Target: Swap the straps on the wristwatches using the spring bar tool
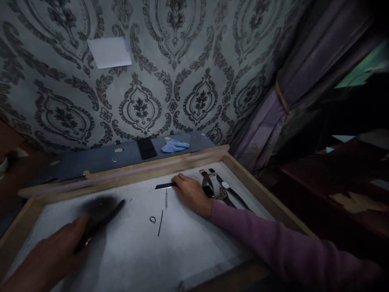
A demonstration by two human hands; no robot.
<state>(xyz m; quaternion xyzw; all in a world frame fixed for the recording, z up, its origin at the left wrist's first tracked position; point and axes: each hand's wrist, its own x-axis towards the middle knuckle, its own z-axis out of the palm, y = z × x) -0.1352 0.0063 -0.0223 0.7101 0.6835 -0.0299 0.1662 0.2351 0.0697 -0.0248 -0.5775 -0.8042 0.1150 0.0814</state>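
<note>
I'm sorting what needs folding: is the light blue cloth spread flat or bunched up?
Bunched up: the light blue cloth shows raised creases and an uneven outline.

Pale wallpaper (173, 81) with dark damask medallions fills the upper frame, a blank white sheet (111, 52) on it at upper left. A purple curtain (282, 81), gathered by a tan tie (282, 98), hangs at upper right beside a green patch (364, 67). Dark reddish furniture (340, 182) stands at right. The light is dim, the right edge deeply shadowed.
</note>
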